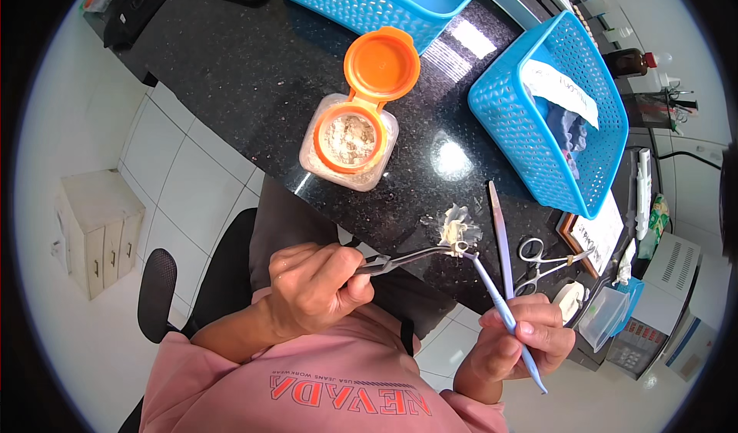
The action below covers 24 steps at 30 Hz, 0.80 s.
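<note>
My left hand (319,287) is closed on dark metal tweezers (400,259), whose tips hold a small pale ring-shaped piece (459,248). My right hand (523,339) grips a light-blue slim double-ended tool (489,286), its upper tip touching or very close to the small piece. Behind them lies a smear of cream-coloured paste (453,224) on the dark speckled counter (246,102). A lilac spatula-like instrument (500,223) lies beside my right hand, near metal scissor-like clamps (543,268). An open square jar (348,141) of off-white powder, with an orange lid (381,62), stands beyond my left hand.
Two blue perforated baskets (354,6) (488,102) stand at the back and right with items inside. A wood-edged board (596,237), clear container (597,329) and bottles (626,63) line the right. A black chair (157,295) and small cabinet (100,237) are at the left.
</note>
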### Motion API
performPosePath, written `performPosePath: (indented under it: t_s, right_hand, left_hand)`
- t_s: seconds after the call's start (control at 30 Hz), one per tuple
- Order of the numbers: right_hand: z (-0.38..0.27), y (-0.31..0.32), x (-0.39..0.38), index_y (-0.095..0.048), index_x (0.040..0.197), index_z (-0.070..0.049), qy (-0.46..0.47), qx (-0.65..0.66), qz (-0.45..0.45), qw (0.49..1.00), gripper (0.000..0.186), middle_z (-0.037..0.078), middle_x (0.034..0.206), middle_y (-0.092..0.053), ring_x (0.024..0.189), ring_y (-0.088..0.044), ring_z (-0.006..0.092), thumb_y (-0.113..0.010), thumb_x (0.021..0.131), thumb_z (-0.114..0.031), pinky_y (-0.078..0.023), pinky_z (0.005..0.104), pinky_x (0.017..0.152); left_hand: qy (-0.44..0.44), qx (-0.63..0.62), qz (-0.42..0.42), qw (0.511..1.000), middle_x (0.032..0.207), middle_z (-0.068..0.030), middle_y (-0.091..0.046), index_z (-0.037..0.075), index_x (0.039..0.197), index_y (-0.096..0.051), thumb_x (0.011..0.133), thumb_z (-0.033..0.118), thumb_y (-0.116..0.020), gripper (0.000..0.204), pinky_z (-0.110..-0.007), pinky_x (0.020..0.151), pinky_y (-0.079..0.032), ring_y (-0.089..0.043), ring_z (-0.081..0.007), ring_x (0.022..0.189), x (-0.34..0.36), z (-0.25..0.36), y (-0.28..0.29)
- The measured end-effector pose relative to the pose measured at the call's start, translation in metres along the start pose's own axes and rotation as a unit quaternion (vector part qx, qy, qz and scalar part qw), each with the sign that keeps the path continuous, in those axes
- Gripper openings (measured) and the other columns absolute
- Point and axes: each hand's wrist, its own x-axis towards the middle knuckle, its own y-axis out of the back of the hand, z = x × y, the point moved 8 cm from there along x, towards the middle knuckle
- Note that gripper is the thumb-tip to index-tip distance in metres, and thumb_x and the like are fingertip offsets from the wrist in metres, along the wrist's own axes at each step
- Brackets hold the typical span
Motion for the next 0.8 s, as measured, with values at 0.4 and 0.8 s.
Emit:
performPosePath:
  t_s: [0.4,0.8]
  right_hand:
    - [-0.013,0.006,-0.004,-0.047,0.100,-0.008,0.022,-0.101,0.174,0.979,0.022,0.009,0.083,-0.047,0.063,-0.053,0.0118,-0.059,0.091,-0.025,-0.041,0.0177,0.048]
    - [-0.045,0.015,0.065,-0.060,0.106,0.003,0.061,-0.369,-0.009,0.927,0.033,0.014,0.084,-0.067,0.067,-0.062,0.0224,-0.070,0.074,0.003,-0.049,0.0306,0.060]
  left_hand:
    - [0.008,-0.016,-0.006,1.000,0.053,-0.0036,-0.050,0.006,0.069,-0.050,0.078,0.010,-0.058,0.012,-0.029,0.038,-0.041,-0.048,-0.0188,0.039,0.000,0.001,0.002]
    - [0.258,-0.380,-0.154,0.875,0.055,0.0008,-0.039,0.002,0.065,-0.044,0.090,0.024,-0.049,0.034,-0.025,0.045,-0.027,-0.032,-0.0055,0.051,-0.015,0.005,-0.007]
